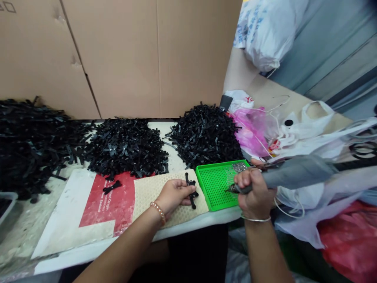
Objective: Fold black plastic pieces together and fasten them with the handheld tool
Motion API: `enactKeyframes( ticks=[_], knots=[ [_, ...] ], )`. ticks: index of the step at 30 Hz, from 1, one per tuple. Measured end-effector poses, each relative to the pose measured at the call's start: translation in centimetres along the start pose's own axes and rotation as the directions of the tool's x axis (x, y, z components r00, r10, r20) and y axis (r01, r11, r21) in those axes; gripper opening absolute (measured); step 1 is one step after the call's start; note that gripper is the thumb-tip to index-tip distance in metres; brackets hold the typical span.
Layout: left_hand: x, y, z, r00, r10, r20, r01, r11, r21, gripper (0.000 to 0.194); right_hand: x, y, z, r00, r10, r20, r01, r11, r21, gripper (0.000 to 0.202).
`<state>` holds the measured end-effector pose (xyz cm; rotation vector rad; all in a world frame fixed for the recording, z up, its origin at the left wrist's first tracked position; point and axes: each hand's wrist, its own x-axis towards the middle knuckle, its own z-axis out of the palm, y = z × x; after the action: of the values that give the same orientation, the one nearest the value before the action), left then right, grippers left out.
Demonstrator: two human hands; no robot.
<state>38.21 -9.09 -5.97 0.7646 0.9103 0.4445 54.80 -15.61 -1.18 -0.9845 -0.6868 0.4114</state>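
Note:
My left hand pinches small black plastic strips, laid across each other, over a beige dimpled mat. My right hand is wrapped round a grey power screwdriver, held nearly level with its tip pointing left. That tip is over the green perforated tray, right beside the mat. Small metal screws lie in the tray's far right corner. Another joined black piece rests left of the mat on a red and white printed sheet.
Heaps of black strips stand at the left, in the middle and at the right before a tall cardboard box. Pink and white plastic bags crowd the right side. A clear container sits at the left edge.

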Motion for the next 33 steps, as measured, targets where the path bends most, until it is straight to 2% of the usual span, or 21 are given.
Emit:
enactKeyframes(
  ticks=[4,8,18,33],
  knots=[
    [-0.2,0.0,-0.3,0.999,0.019,0.033,-0.019,1.000,-0.005,0.015,1.0,0.9,-2.9,0.996,0.015,-0.091,-0.025,0.995,-0.101,0.027],
    [-0.3,0.1,-0.2,0.999,0.008,0.041,-0.008,1.000,-0.015,0.011,0.9,1.7,-4.1,0.995,0.008,-0.095,-0.019,0.994,-0.109,0.031],
    [-0.7,0.5,0.0,0.999,-0.009,0.030,0.009,1.000,0.000,0.011,1.1,1.9,-5.0,0.995,0.012,-0.098,-0.022,0.994,-0.106,0.028],
    [-0.5,0.2,-0.2,1.000,0.000,0.026,0.000,1.000,-0.012,0.012,0.9,1.9,-4.8,0.995,0.032,-0.099,-0.043,0.993,-0.111,0.027]
  ],
)
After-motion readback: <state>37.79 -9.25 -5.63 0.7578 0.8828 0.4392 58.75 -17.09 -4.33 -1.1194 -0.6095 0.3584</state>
